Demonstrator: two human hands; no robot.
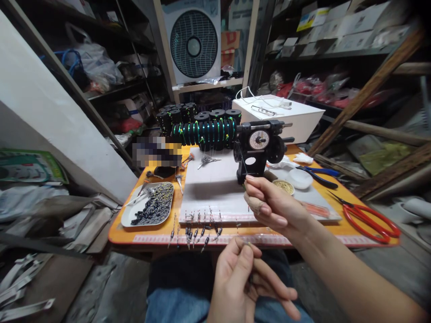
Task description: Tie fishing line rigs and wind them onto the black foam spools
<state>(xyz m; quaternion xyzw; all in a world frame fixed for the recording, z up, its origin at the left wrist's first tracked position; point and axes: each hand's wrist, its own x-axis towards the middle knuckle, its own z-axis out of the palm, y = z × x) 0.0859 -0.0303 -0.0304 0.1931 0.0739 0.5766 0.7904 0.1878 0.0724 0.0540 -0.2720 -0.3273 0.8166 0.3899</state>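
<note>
My right hand (271,202) is raised over the board in front of the winder, thumb and fingertips pinched on a thin line that runs up toward it. One finger has a tan wrap. Lower and nearer my lap, my left hand (237,278) pinches a tiny thing between thumb and forefinger, too small to make out; its other fingers are loosely curled. Behind the hands stands a black hand-crank winder (254,154) with a round dial. A row of black spools (205,132) with green line extends left from it. Black sinkers (204,232) on thin lines hang along the board's front edge.
A white tray (127,219) of small dark pieces stands left. To the right are a dish of gold beads (283,186), a clear dish (299,178), blue-handled pliers (321,172) and red-handled scissors (365,220). A white box (286,114) and a box fan (193,45) are behind.
</note>
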